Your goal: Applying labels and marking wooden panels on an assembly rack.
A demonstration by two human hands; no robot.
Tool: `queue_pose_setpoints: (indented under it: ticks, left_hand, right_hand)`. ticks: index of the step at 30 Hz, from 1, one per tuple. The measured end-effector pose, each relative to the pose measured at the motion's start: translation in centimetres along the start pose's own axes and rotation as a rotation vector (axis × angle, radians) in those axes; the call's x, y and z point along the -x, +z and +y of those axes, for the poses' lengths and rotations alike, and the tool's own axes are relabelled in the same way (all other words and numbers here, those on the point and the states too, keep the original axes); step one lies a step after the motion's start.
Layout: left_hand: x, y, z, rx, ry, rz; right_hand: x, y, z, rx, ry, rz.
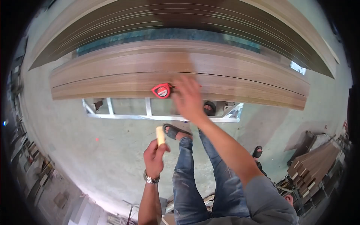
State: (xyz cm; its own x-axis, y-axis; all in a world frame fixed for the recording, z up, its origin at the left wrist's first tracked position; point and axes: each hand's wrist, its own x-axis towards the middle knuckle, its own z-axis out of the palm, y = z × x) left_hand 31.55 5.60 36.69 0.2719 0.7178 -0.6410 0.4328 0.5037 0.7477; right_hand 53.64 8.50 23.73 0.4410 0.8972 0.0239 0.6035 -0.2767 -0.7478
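My left hand (pixel 154 154), with a metal watch on its wrist, is closed around a pale yellow block (pixel 160 135). The small block stands upright from my fingers; its material is unclear. My right hand (pixel 187 98) reaches over the near edge of a long wood-grain board (pixel 123 83), fingers stretched out and blurred by motion. Just left of those fingers, a red tape measure (pixel 162 90) lies on the board. A second wood-grain board (pixel 123 62) lies alongside on the far side, with a dark narrow gap between them.
The boards rest above a silver metal frame (pixel 148 107). Beyond them lies a large stack of panels (pixel 240 20). Cut planks (pixel 313 168) are piled at the lower right, near another person's sandalled foot (pixel 257 151). Scrap pieces (pixel 35 161) line the left side.
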Motion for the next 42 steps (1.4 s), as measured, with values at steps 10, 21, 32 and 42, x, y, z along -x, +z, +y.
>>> queue_pose_setpoints:
  ticks: [10, 21, 32, 42]
  left_hand:
    - [-10.2, 8.3, 10.3, -0.507, 0.36, -0.414]
    - [-16.7, 12.9, 12.5, -0.906, 0.444, -0.527]
    - [-27.1, 22.6, 13.5, -1.521, 0.231, -0.129]
    - [-28.5, 24.8, 14.1, -1.607, 0.146, -0.195]
  right_hand:
    - [-1.9, -14.5, 5.4, -1.098, 0.586, -0.52]
    - [-1.4, -12.4, 9.7, -1.046, 0.679, -0.255]
    - [-6.3, -5.6, 13.7, -0.051, 0.679, 0.337]
    - [-6.7, -5.6, 14.3, 0.084, 0.707, 0.388]
